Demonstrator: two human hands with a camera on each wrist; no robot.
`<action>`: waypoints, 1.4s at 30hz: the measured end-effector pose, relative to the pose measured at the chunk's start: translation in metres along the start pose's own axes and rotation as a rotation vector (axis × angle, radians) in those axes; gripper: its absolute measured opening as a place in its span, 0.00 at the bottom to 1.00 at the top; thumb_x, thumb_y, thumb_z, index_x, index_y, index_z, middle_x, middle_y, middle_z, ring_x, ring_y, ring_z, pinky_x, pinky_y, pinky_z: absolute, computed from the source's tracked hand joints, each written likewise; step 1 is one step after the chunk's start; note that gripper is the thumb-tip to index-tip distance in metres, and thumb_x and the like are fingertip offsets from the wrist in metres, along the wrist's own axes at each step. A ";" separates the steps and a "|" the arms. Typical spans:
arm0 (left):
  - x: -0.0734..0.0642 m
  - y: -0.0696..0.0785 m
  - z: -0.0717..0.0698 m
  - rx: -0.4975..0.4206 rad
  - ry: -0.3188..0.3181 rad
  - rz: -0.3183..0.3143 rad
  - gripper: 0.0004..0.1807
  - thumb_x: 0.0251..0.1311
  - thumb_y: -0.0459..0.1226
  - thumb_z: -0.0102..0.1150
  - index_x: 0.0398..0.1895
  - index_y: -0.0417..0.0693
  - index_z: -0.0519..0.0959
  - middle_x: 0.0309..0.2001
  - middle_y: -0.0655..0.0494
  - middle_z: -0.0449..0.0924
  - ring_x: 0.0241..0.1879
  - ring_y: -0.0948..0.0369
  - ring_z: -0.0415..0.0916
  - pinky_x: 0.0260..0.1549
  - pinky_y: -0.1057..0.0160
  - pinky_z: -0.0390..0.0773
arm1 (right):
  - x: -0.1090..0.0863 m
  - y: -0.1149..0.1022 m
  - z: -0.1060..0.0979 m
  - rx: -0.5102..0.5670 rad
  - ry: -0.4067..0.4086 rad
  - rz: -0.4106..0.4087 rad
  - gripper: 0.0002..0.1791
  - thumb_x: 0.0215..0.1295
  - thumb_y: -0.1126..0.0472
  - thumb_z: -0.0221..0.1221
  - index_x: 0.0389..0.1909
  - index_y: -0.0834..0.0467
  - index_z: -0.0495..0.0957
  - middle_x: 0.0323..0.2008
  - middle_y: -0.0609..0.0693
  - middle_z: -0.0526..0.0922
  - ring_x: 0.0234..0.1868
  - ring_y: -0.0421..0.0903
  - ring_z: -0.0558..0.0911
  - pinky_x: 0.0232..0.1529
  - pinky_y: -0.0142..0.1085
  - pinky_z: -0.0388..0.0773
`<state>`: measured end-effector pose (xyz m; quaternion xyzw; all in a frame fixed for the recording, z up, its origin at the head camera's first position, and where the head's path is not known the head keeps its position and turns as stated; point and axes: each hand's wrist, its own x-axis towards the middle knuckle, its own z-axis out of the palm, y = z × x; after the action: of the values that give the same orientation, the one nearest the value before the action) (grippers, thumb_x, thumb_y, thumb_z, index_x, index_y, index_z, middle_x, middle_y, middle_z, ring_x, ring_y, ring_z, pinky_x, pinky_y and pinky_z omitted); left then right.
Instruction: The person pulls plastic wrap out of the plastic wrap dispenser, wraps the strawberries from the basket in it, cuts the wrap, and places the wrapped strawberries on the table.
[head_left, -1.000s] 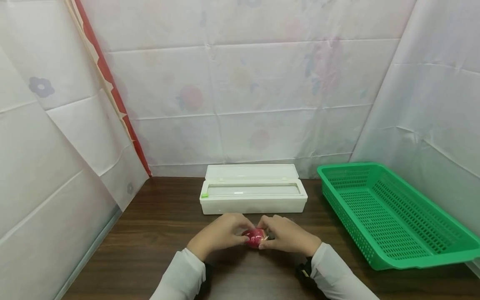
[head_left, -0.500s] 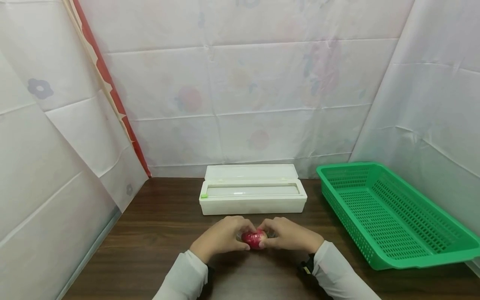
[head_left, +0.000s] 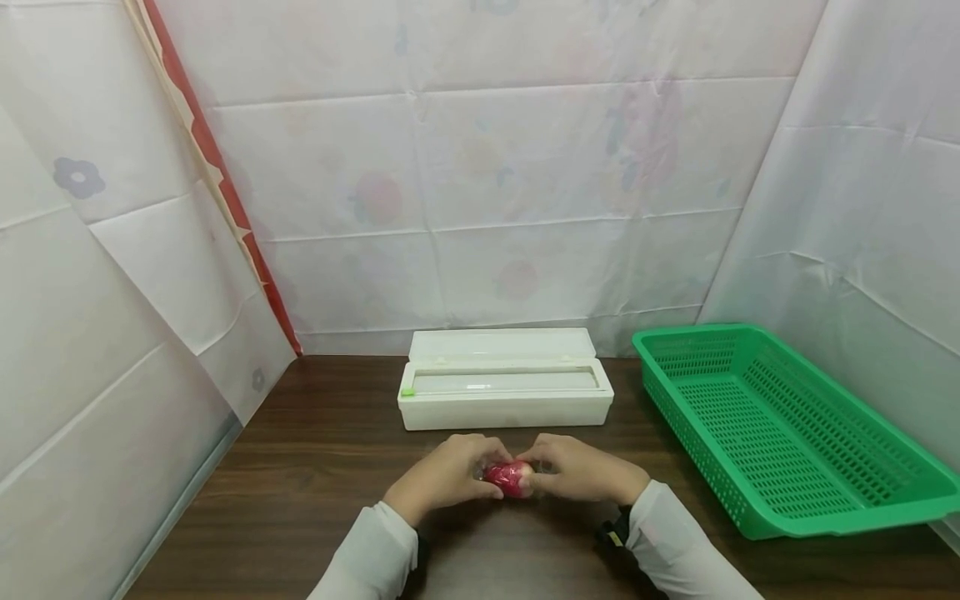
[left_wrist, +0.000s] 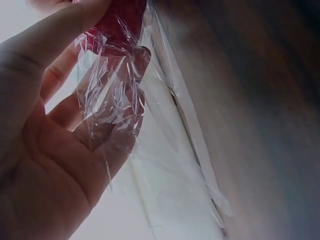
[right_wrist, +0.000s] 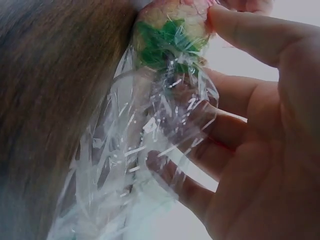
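Note:
A red strawberry-like fruit [head_left: 506, 478] with a pale end and green leaves [right_wrist: 165, 42] is wrapped in clear plastic film [left_wrist: 115, 95]. It is low over the dark table, between both hands in the head view. My left hand [head_left: 450, 473] holds its red end between thumb and fingers. At the pale, leafy end my right hand [head_left: 581, 471] pinches it with thumb and forefinger. Loose, crinkled film [right_wrist: 150, 125] trails from both ends, lying against the fingers in the wrist views. Whether the fruit touches the table is hard to tell.
Behind the hands stands a long white box [head_left: 506, 410] with its lid raised and a small green piece at its left end. On the right is a green perforated basket [head_left: 693, 442]. White patterned sheets [head_left: 517, 167] hang around the brown table [head_left: 300, 467].
Both hands have shifted slightly right and toward the body. The fruit has turned a little between them, and the fingers have changed their hold on its ends. Box and basket stay put.

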<state>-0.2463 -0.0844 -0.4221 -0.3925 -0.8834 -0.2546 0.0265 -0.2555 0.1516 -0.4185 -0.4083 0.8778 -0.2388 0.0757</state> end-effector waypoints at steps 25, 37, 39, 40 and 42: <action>-0.002 -0.008 -0.001 -0.141 -0.084 -0.121 0.18 0.58 0.48 0.59 0.47 0.50 0.82 0.38 0.64 0.84 0.27 0.71 0.70 0.30 0.71 0.77 | 0.001 -0.014 -0.001 -0.195 0.089 -0.040 0.29 0.54 0.51 0.65 0.57 0.56 0.74 0.51 0.46 0.80 0.47 0.36 0.74 0.48 0.39 0.78; -0.006 -0.013 -0.008 -0.053 -0.050 -0.126 0.16 0.59 0.45 0.59 0.49 0.50 0.81 0.44 0.61 0.83 0.42 0.70 0.75 0.44 0.60 0.80 | 0.000 -0.011 0.001 -0.236 0.109 -0.014 0.28 0.59 0.53 0.61 0.58 0.61 0.72 0.50 0.52 0.81 0.47 0.40 0.76 0.49 0.42 0.78; -0.006 -0.012 -0.009 -0.031 -0.043 -0.110 0.18 0.59 0.45 0.59 0.51 0.51 0.80 0.46 0.61 0.82 0.45 0.69 0.74 0.47 0.59 0.78 | 0.000 -0.010 0.001 -0.229 0.104 -0.017 0.28 0.59 0.54 0.61 0.59 0.62 0.72 0.50 0.52 0.81 0.47 0.40 0.76 0.49 0.42 0.78; -0.006 -0.011 -0.009 -0.016 -0.037 -0.102 0.18 0.59 0.45 0.60 0.52 0.51 0.79 0.47 0.61 0.81 0.46 0.68 0.73 0.48 0.58 0.77 | 0.000 -0.010 0.001 -0.228 0.102 -0.017 0.28 0.60 0.54 0.60 0.59 0.62 0.71 0.50 0.52 0.81 0.46 0.39 0.76 0.48 0.41 0.78; -0.006 -0.009 -0.011 0.014 -0.023 -0.091 0.20 0.59 0.45 0.60 0.54 0.52 0.77 0.50 0.60 0.80 0.49 0.66 0.72 0.51 0.56 0.76 | 0.001 -0.009 0.002 -0.227 0.098 -0.015 0.28 0.60 0.55 0.60 0.60 0.62 0.71 0.50 0.51 0.81 0.45 0.38 0.76 0.47 0.40 0.79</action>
<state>-0.2498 -0.0983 -0.4181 -0.3548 -0.9023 -0.2447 0.0076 -0.2492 0.1454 -0.4154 -0.4089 0.8986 -0.1583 -0.0159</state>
